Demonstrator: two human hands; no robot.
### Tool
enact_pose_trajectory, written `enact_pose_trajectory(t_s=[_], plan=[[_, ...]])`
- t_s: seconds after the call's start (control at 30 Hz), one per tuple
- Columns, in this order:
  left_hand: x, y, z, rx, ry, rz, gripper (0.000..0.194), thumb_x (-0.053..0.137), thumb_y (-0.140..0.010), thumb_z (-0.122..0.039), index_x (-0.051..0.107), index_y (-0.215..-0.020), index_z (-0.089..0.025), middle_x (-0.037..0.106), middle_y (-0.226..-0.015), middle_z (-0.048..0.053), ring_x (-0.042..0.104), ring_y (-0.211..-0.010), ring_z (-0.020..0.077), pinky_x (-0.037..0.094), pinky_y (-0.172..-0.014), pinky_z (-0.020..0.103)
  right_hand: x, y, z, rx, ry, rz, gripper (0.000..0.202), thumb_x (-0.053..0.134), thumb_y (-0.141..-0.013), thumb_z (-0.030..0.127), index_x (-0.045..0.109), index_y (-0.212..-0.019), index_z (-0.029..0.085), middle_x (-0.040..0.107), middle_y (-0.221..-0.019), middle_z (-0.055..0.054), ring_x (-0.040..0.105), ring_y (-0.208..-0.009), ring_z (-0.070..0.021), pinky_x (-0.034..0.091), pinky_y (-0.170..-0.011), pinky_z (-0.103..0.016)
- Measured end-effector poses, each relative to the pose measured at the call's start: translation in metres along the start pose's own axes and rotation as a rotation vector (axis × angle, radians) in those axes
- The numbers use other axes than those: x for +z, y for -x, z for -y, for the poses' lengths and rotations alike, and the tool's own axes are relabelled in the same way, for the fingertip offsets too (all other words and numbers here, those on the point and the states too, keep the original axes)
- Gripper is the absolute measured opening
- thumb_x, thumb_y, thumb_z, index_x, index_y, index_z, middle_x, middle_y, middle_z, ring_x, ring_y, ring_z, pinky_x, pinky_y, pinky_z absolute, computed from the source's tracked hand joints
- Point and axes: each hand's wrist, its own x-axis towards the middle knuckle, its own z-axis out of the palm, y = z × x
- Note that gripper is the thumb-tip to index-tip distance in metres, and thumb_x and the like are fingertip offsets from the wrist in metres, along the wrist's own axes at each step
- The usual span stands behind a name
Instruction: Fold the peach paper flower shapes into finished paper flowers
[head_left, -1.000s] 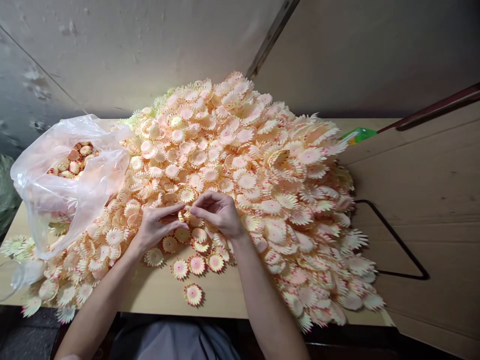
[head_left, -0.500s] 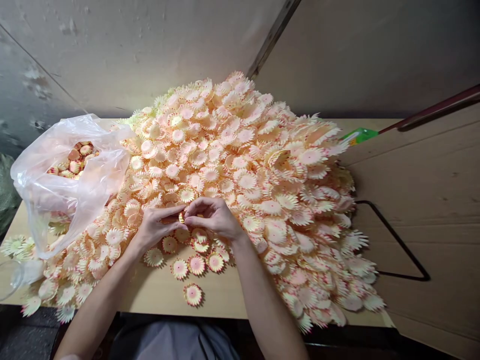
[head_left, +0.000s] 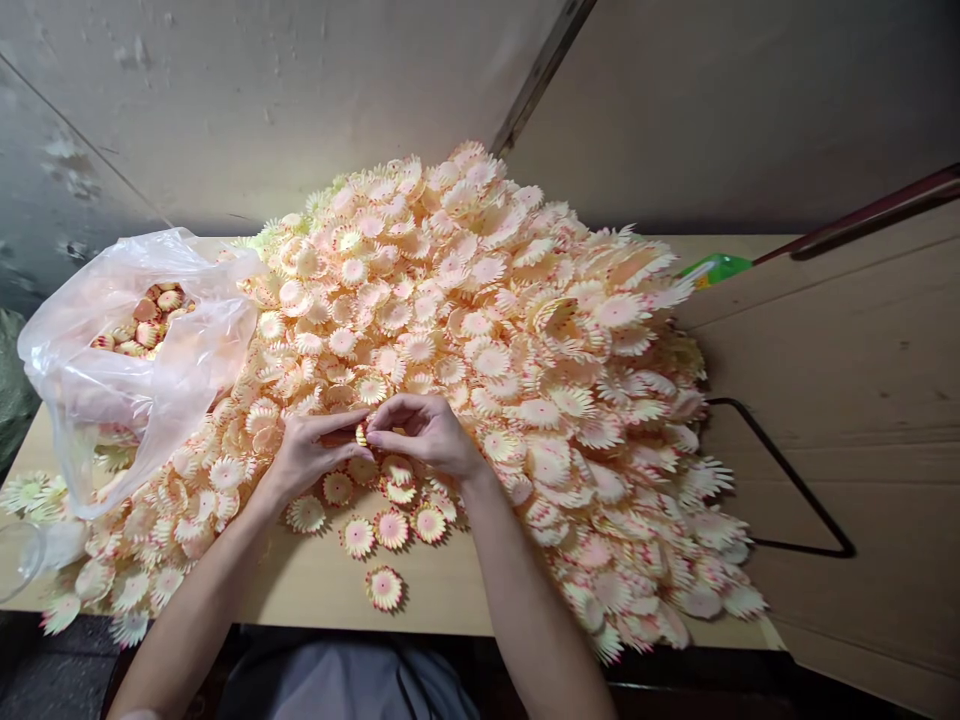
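Observation:
My left hand [head_left: 311,450] and my right hand [head_left: 420,435] meet at the front of a large heap of pale pink artificial flower pieces [head_left: 480,360]. Between the fingertips of both hands sits one small yellowish flower piece [head_left: 361,436] with a toothed edge, turned on its side. Both hands are closed on it, and the fingers partly cover it. Just below the hands, several loose flower pieces with red-tipped edges lie flat on the table [head_left: 300,585]; the nearest to me is a single flower piece [head_left: 385,589].
A translucent plastic bag [head_left: 187,370] at the left holds small curled flower pieces [head_left: 154,318]. A clear round container [head_left: 22,555] stands at the left edge. Cardboard [head_left: 862,450] and a bent black metal rod [head_left: 795,480] border the right side. A green item [head_left: 721,268] lies behind the heap.
Both hands stay in place, fingers still on the small flower piece, which shows slightly more between them. The whole view has shifted very slightly.

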Motion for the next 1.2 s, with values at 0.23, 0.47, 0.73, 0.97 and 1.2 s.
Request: enact_pose_trajectory(t_s=[0.23,0.47,0.73,0.97,1.2], plan=[[-0.001,0.000,0.000,0.020,-0.035,-0.005,0.046,0.081,-0.077,-0.031,0.073,-0.118,-0.012,0.080,-0.093,0.012,0.074,-0.070,0.0169,0.058,-0.066,0.021,-0.001,0.000,-0.002,-0.022,0.024,0.016,0.020,0.087,-0.068,0.025,0.073,-0.080,0.018,0.074,-0.077,-0.001,0.068,-0.069,-0.0110,0.056,-0.067,-0.023],[0.000,0.000,-0.003,-0.038,0.003,-0.021,0.048,0.084,-0.073,-0.031,0.074,-0.116,-0.014,0.080,-0.091,0.010,0.074,-0.072,0.0181,0.060,-0.067,0.023,-0.001,-0.001,-0.004,-0.021,0.044,0.013,0.021,0.087,-0.069,0.028,0.072,-0.081,0.018,0.074,-0.078,-0.002,0.068,-0.069,-0.0122,0.056,-0.068,-0.025],[-0.004,-0.001,-0.005,-0.203,0.279,-0.381,0.038,0.082,-0.075,-0.029,0.073,-0.111,-0.019,0.075,-0.114,0.009,0.074,-0.091,0.0169,0.063,-0.083,0.027,-0.008,-0.001,0.004,-0.133,0.141,-0.184,0.023,0.087,-0.068,0.030,0.071,-0.079,0.018,0.074,-0.078,-0.003,0.068,-0.073,-0.0147,0.057,-0.072,-0.028],[-0.001,-0.005,-0.009,-0.270,0.370,-0.427,0.053,0.090,-0.063,-0.028,0.072,-0.112,-0.020,0.072,-0.114,0.007,0.072,-0.099,0.0190,0.063,-0.087,0.031,-0.006,-0.001,-0.005,-0.197,0.540,0.081,0.017,0.079,-0.074,0.021,0.076,-0.090,0.019,0.073,-0.090,-0.005,0.069,-0.082,-0.0165,0.055,-0.077,-0.029],[-0.001,-0.006,-0.009,-0.281,0.329,-0.434,0.052,0.089,-0.064,-0.031,0.071,-0.111,-0.020,0.071,-0.114,0.007,0.070,-0.098,0.0182,0.062,-0.087,0.031,-0.016,-0.002,-0.012,-0.269,0.711,0.143,0.029,0.072,-0.070,0.012,0.076,-0.098,0.018,0.069,-0.098,-0.007,0.069,-0.087,-0.0180,0.054,-0.080,-0.030]])
